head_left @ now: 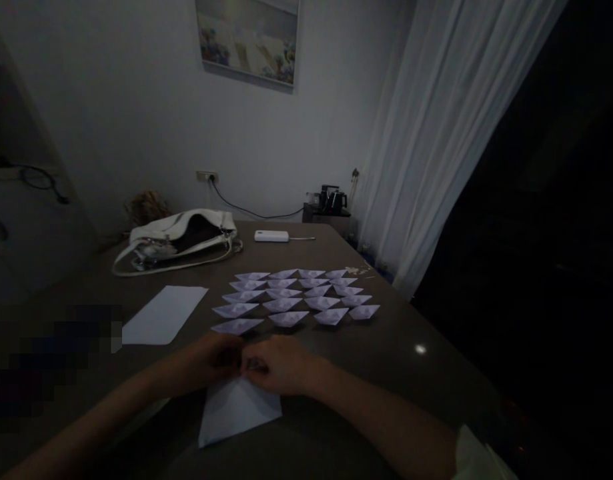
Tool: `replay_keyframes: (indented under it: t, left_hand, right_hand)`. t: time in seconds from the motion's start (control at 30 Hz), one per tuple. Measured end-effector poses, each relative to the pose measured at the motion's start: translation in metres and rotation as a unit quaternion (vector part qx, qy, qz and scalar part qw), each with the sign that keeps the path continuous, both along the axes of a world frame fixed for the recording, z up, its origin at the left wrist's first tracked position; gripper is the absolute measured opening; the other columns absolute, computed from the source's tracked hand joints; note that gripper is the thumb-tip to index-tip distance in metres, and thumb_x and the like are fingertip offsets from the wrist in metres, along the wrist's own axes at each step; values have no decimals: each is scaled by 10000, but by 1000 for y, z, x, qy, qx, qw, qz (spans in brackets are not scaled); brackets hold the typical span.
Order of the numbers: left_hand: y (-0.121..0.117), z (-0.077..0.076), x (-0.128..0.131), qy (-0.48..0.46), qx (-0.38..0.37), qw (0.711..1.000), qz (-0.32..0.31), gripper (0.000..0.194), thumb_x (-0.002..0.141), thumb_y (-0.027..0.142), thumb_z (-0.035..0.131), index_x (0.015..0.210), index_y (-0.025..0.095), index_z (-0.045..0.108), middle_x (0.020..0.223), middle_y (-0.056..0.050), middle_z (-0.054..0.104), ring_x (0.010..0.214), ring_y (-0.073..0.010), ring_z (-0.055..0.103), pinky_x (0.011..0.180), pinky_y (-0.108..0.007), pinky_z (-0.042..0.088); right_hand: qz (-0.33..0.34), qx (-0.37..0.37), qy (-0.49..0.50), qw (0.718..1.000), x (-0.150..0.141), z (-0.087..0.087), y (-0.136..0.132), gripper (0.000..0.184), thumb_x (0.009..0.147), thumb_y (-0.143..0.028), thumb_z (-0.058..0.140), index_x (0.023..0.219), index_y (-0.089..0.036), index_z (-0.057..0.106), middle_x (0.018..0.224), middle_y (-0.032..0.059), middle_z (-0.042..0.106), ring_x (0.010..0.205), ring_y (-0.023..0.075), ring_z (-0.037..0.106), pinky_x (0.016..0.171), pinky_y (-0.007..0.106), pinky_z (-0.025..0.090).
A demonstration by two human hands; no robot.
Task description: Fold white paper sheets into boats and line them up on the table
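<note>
A partly folded paper sheet [239,413] is held low over the near side of the brown table [386,360], its narrow upper end gripped and its wider part spread toward the wearer. Its upper end is pinched by the left hand [213,363] and the right hand [281,363], set close together, apparently so that a small fold can be pressed from both sides; the fingertips are dim and partly hidden. Just beyond the hands, the folded paper boats [289,319] are stood in four columns, near one another, a layout by which they seem to be kept orderly and uncrushed. A flat white sheet [166,313] is laid left of the boats, where it can be reached without their being disturbed. The white handbag [186,240] and the white portable device [271,236] are set farther back, away from the folding area.
</note>
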State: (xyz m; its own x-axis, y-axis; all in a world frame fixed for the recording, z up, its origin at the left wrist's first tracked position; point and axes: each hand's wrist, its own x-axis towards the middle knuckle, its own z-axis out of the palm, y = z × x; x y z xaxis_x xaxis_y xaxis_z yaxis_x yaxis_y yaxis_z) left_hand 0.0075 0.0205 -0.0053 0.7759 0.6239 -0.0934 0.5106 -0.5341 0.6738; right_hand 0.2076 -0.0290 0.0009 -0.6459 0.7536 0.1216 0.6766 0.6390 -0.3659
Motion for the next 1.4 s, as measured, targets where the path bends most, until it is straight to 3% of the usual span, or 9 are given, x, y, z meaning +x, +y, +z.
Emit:
replay_keyframes:
  t: [0.5, 0.83, 1.03, 1.23, 1.4]
  left_hand:
    - [4, -10, -2, 4, -3, 1000, 5, 151, 748, 212, 564, 858, 173, 659, 820, -40, 686, 768, -211, 630, 657, -272, 445]
    - [-5, -3, 2, 19, 40, 999, 14, 157, 779, 245, 545, 868, 185, 660, 809, -36, 686, 737, -192, 622, 630, -261, 435]
    - [-9, 5, 0, 77, 87, 993, 38, 196, 808, 385, 581, 851, 203, 640, 802, -26, 669, 702, -189, 609, 590, -263, 395]
    - [-10, 8, -3, 90, 84, 992, 40, 268, 733, 432, 668, 877, 208, 632, 827, -19, 639, 729, -196, 582, 586, -260, 372]
    - [-11, 9, -2, 85, 55, 994, 42, 283, 705, 434, 701, 850, 203, 625, 804, 0, 617, 715, -187, 563, 585, -258, 368]
  right_hand:
    - [-41, 7, -28, 999, -1, 8, -2, 170, 778, -241, 561, 878, -237, 698, 731, 12, 694, 635, 149, 619, 474, 228, 280]
    - [-22, 20, -36, 999, 1, 9, -4, 168, 825, -305, 580, 932, -236, 689, 788, 8, 714, 687, 158, 632, 526, 232, 332]
    - [-30, 27, -39, 998, 5, 9, -2, 209, 833, -383, 614, 988, -252, 663, 813, 0, 714, 742, 171, 653, 553, 235, 356]
    - [-72, 24, -40, 996, 4, 6, 0, 295, 789, -454, 663, 971, -223, 649, 779, 4, 692, 712, 177, 633, 537, 237, 343]
    - [-30, 40, -26, 998, 5, 7, 0, 236, 813, -388, 658, 995, -238, 666, 851, 6, 652, 751, 154, 595, 554, 234, 347]
